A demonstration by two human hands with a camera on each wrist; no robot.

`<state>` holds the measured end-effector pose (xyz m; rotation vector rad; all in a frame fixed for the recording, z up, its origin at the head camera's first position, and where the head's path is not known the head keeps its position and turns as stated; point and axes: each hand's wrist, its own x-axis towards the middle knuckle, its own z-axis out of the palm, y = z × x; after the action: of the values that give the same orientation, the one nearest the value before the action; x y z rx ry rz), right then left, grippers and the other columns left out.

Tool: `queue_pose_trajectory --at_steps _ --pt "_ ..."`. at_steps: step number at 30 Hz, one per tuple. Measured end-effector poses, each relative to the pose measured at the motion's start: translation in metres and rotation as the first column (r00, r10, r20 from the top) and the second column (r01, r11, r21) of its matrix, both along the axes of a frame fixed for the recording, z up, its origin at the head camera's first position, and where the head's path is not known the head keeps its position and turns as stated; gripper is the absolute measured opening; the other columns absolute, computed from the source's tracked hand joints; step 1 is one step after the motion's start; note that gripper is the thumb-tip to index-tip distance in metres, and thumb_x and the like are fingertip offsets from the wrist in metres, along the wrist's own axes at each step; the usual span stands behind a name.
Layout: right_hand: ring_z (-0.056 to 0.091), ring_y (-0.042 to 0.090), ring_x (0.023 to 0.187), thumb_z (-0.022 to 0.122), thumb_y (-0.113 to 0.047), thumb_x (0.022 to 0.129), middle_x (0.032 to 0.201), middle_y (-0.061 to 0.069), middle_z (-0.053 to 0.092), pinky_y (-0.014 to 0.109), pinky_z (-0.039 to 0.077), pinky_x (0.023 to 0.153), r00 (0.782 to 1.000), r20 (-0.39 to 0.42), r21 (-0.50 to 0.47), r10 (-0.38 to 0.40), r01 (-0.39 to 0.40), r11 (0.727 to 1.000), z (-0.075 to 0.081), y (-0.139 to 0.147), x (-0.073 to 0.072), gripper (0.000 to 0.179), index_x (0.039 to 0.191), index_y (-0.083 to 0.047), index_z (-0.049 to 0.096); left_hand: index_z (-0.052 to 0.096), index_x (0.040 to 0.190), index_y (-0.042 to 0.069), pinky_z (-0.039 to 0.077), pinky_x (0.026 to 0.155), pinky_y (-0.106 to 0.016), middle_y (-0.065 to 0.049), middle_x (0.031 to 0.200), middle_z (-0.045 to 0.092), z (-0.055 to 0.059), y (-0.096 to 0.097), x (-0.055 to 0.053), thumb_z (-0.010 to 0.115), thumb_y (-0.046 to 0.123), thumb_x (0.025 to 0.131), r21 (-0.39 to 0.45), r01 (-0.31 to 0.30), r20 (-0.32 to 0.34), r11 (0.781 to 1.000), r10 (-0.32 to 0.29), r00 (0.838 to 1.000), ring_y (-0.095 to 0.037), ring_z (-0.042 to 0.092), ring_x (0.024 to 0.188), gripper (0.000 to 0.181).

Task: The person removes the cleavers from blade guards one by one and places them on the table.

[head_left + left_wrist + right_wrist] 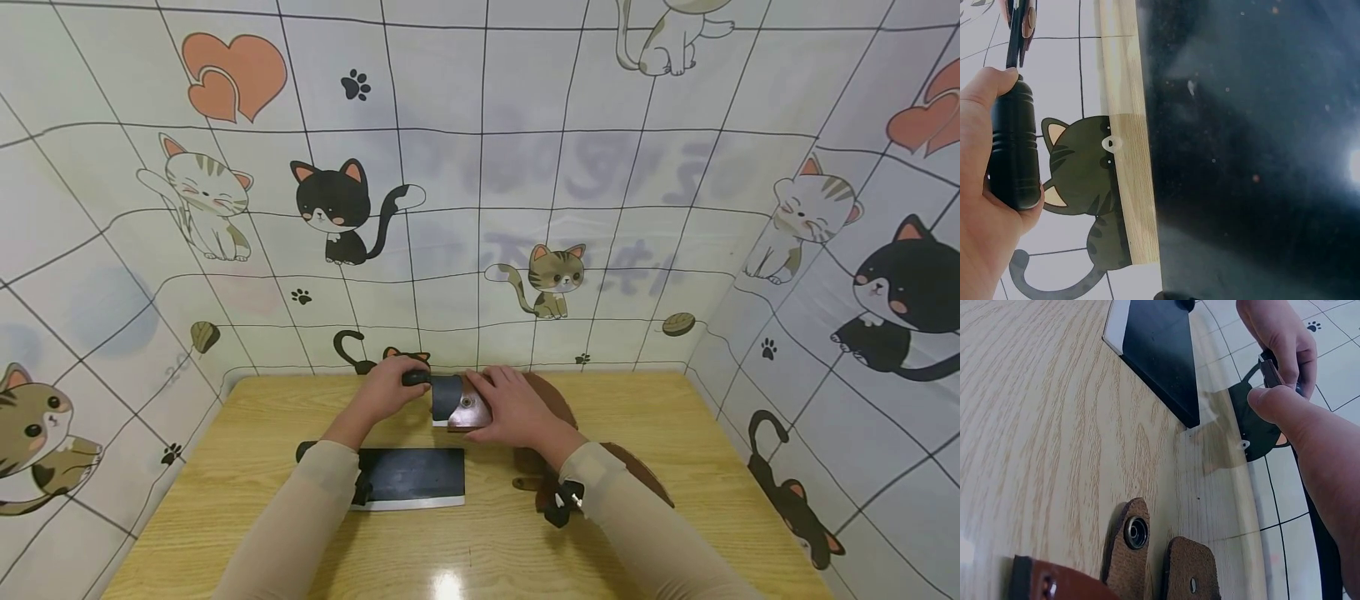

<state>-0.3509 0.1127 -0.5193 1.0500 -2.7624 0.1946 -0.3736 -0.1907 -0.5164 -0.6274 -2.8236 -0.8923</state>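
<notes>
In the head view my left hand [382, 393] grips the black handle [1015, 144] of a cleaver whose dark blade [446, 397] points to the right. A brown leather sheath [471, 414] with a metal snap covers the far part of that blade. My right hand [517, 408] holds the sheath, thumb at its near side and fingers over the top. Part of the blade between handle and sheath stays in sight. Nearer to me, a second cleaver [412, 473] lies flat, its handle partly hidden by my left forearm.
Under my right forearm lies another brown leather sheath [637, 471]; its snap strap [1127, 550] and a strap with a hole [1191, 569] show in the right wrist view. The wooden table [480, 542] meets a cat-printed wall covering [450, 167] behind and on both sides.
</notes>
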Motion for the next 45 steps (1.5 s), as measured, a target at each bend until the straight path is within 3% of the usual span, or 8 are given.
queue_pose_trajectory --at_steps 28,37,45 --pt "0.049 0.030 0.140 0.082 -0.080 0.083 0.148 0.007 0.054 0.053 0.040 0.120 1.000 -0.021 -0.030 0.013 -0.014 0.999 -0.002 0.001 0.001 0.115 0.172 -0.019 0.041 0.079 0.131 0.013 0.058 0.098 -0.056 -0.011 0.133 0.074 0.003 0.000 0.004 0.083 0.024 0.101 0.021 -0.006 0.002 1.000 0.006 1.000 -0.034 0.069 0.121 0.032" --pt "0.048 0.032 0.142 0.081 -0.079 0.084 0.150 0.008 0.052 0.054 0.039 0.122 0.999 0.033 -0.028 -0.006 0.007 1.000 -0.008 0.011 -0.002 0.114 0.173 -0.019 0.040 0.079 0.132 0.012 0.059 0.097 -0.055 -0.011 0.131 0.075 -0.001 -0.010 0.002 0.083 0.025 0.102 0.010 -0.020 0.012 1.000 0.020 1.000 -0.034 0.070 0.119 0.033" --pt "0.050 0.030 0.131 0.087 -0.073 0.082 0.143 0.009 0.055 0.051 0.045 0.113 1.000 -0.017 -0.082 0.020 -0.022 0.996 -0.007 0.021 -0.007 0.112 0.170 -0.017 0.045 0.079 0.132 0.012 0.057 0.099 -0.058 -0.012 0.128 0.073 0.012 -0.014 0.002 0.083 0.025 0.102 -0.003 -0.004 0.000 1.000 0.004 1.000 -0.036 0.068 0.119 0.032"
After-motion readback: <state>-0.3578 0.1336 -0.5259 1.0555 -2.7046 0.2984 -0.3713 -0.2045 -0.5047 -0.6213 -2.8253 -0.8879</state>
